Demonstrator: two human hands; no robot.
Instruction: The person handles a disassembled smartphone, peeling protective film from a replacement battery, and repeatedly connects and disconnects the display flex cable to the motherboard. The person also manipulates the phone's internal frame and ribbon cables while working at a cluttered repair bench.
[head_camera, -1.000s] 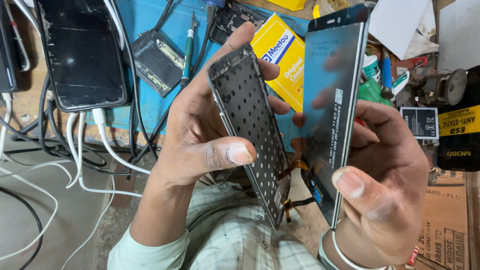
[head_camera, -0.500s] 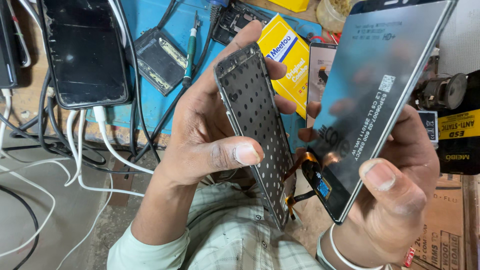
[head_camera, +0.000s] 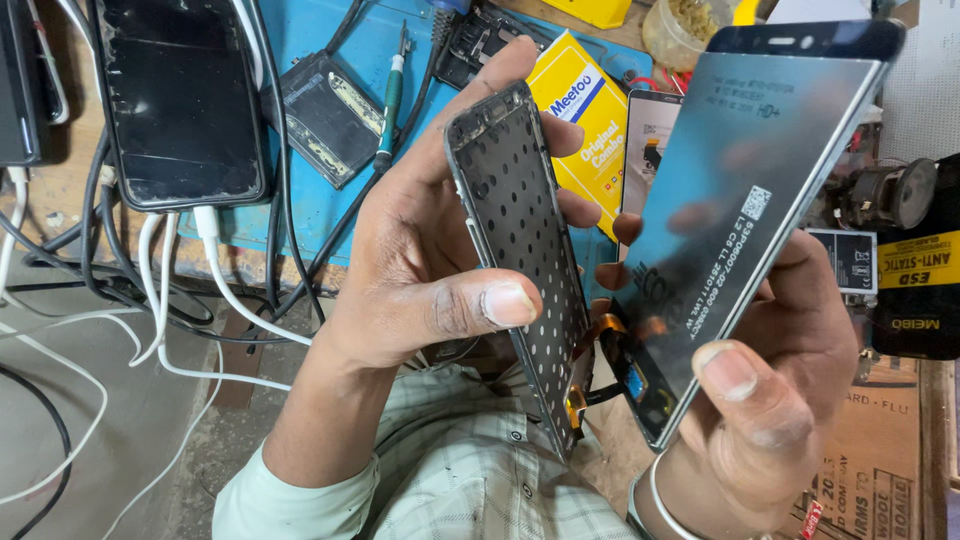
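Your left hand (head_camera: 420, 270) grips a perforated metal phone frame (head_camera: 525, 250) edge-on, thumb pressed across its near face and fingers curled behind its far edge. The frame stands nearly upright, tilted slightly, low over your checked shirt (head_camera: 470, 480). Your right hand (head_camera: 790, 400) clamps a phone display panel (head_camera: 740, 210) by its lower end, thumb on the near edge and fingers behind; the panel's back faces you and leans away to the right. The two parts spread apart in a V, close together at the bottom, where an orange flex ribbon (head_camera: 600, 340) shows between them. Just beyond your hands a yellow box (head_camera: 585, 120) lies on the blue mat (head_camera: 320, 210). Farther left on the mat sit a green-handled tool (head_camera: 390, 100) and a small black battery-like part (head_camera: 320, 115). At the far left a dark phone (head_camera: 180, 100) lies face up with white cables (head_camera: 215, 270) running from its lower end.
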